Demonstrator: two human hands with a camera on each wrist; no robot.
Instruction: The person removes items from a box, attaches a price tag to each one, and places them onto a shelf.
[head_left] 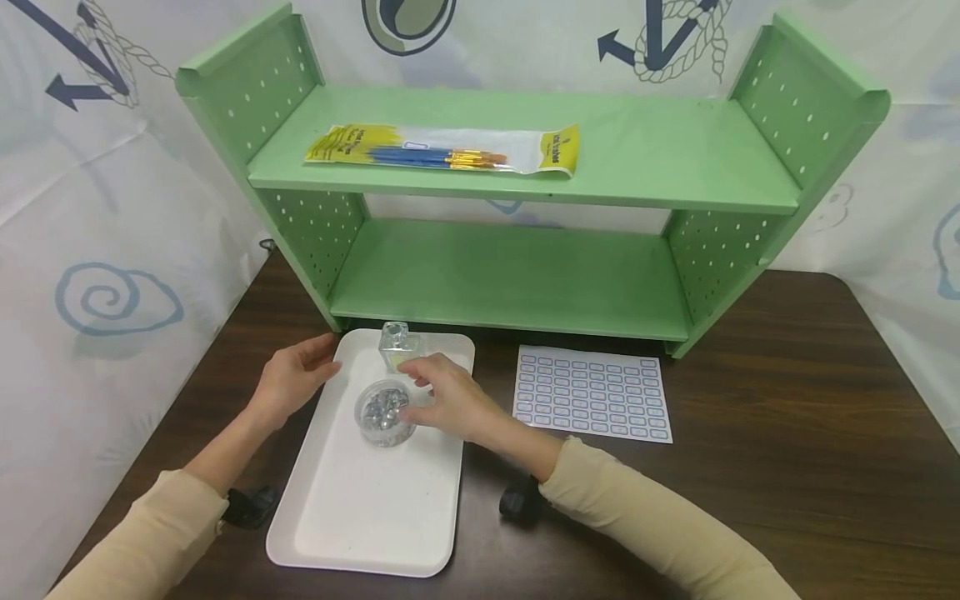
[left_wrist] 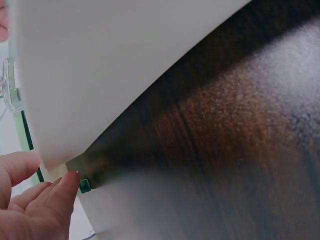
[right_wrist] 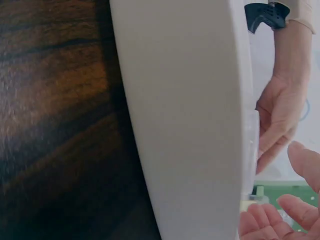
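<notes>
A white tray [head_left: 367, 517] lies lengthwise on the dark wooden table. My left hand [head_left: 292, 379] pinches the tray's far left corner; in the left wrist view the thumb and fingers [left_wrist: 62, 192] lie on either side of that corner. Over the tray, my right hand [head_left: 450, 400] has its thumb and fingers apart. Its thumb reaches the rim of a round clear container [head_left: 382, 414] full of small silvery pieces. The fingertips overlap a small clear glass bottle [head_left: 396, 346] behind that container. In the right wrist view the right fingers [right_wrist: 265, 220] are loosely bent beyond the tray's side.
A green two-level shelf [head_left: 510, 275] stands behind the tray. On its upper board lies a bag of blue-handled paintbrushes [head_left: 442, 152]. A sheet of small printed labels [head_left: 592, 393] lies right of the tray. Patterned cloth [head_left: 112, 208] hangs around the table.
</notes>
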